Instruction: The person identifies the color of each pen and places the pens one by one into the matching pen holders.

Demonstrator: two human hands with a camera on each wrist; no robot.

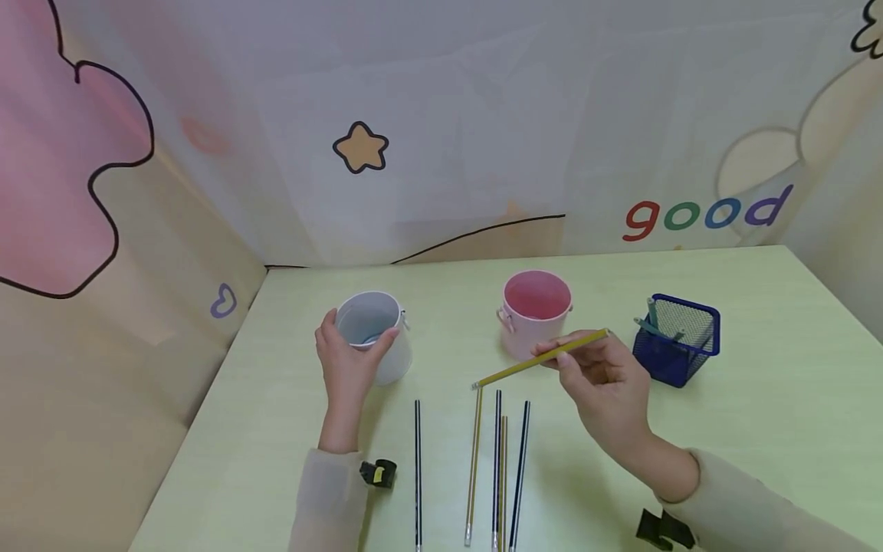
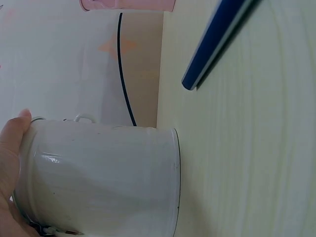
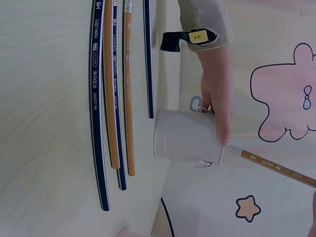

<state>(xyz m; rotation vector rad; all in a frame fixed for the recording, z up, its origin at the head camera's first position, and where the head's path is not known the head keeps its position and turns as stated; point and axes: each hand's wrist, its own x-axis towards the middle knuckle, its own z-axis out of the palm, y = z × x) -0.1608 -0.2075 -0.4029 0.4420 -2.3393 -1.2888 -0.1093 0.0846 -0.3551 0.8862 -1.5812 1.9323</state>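
Yellow pencil (image 1: 513,370): slanted in the air above pale wood-grain table (image 1: 773,399), pinched in right hand (image 1: 610,391), fingers curled. Loose pencils (image 1: 417,460) below, some near ends cut off. Left hand (image 1: 348,364) grips smooth white bucket (image 1: 396,362) by its rim; inside hard to make out. Behind: printed backdrop (image 1: 483,115).

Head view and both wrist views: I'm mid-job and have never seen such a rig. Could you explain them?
There is no machine here, just a person's two bare hands. The head view is filmed from the person's head, looking forward and down; the other two are filmed from the wrists, so the scene appears turned sideways. The left hand grips a white bucket by its rim. The right hand holds a yellow pencil. On the table lie three dark blue pencils and two more yellow ones. A pink bucket and a blue mesh basket stand farther back.
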